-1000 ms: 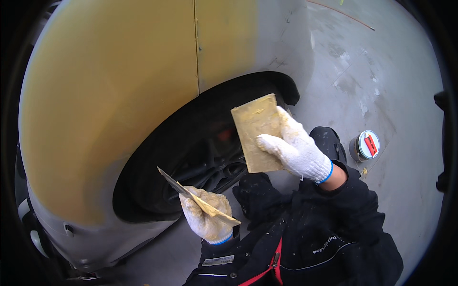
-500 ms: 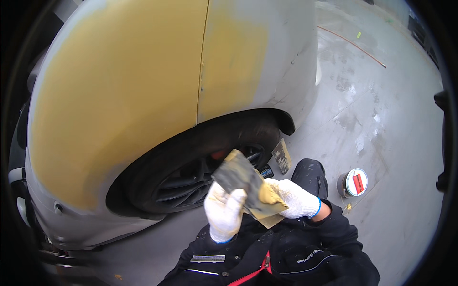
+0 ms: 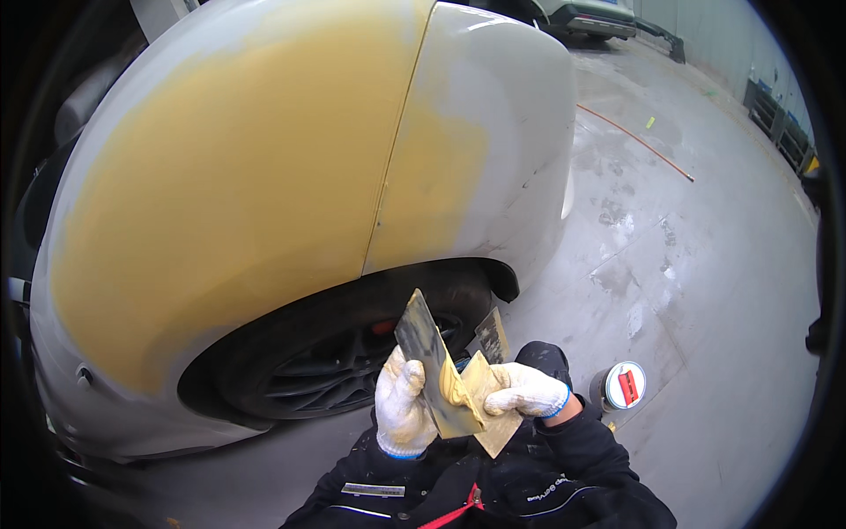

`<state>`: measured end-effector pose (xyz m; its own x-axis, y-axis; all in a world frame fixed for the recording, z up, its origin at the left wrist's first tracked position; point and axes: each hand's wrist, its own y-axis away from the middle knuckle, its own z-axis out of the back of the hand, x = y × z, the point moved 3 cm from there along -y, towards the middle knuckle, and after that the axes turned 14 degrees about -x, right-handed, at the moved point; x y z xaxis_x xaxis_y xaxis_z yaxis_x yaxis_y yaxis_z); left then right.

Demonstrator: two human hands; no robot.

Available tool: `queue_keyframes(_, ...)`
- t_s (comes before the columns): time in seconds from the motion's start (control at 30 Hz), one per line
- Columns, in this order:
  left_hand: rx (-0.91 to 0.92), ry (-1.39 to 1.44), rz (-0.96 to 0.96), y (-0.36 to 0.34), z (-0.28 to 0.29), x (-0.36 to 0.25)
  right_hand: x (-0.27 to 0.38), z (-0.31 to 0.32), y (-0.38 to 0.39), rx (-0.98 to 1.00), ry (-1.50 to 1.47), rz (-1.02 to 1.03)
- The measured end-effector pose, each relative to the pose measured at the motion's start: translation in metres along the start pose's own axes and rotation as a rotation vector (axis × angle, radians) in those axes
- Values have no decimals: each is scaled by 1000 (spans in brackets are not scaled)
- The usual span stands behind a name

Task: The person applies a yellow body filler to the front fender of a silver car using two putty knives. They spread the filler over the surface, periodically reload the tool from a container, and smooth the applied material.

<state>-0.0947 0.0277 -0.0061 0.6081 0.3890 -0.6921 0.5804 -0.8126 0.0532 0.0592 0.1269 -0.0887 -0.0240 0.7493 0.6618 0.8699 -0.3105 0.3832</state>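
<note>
Both my hands wear white gloves, in front of the car's wheel (image 3: 330, 375). My left hand (image 3: 404, 407) grips a flat, dark, smeared putty board (image 3: 419, 328), tilted on edge. A lump of yellow putty (image 3: 452, 388) clings to the board's right face. Pinched in my right hand (image 3: 526, 391) is a thin, putty-coated spreader (image 3: 499, 434), its edge against or very close to the putty. Beyond them, a broad coat of dull yellow filler covers the pale car body panel (image 3: 238, 194), on both sides of a vertical seam.
Another smeared flat plate (image 3: 492, 335) stands by the tyre. To my right on the floor is a can (image 3: 625, 385) with a red item on its white lid. A thin orange-brown hose or rod (image 3: 636, 141) lies farther off. Another vehicle (image 3: 592, 18) stands at the back.
My view has tipped up, showing more of the background. The board has turned from lying flatter to nearly on edge, exposing the putty lump. The spreader has come more into sight.
</note>
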Motion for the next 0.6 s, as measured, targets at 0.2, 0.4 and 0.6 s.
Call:
queue_keyframes(0.2, -12, 8, 97, 9, 8, 2, 61, 3, -4, -220, -178, 481)
queue_keyframes(0.4, -52, -27, 46, 18, 21, -5, 227, -28, 28, -95, 235, 1148)
queue_keyframes(0.6, -4, 43, 2, 21, 23, -7, 335, -119, 63, -355, 1859, 2089)
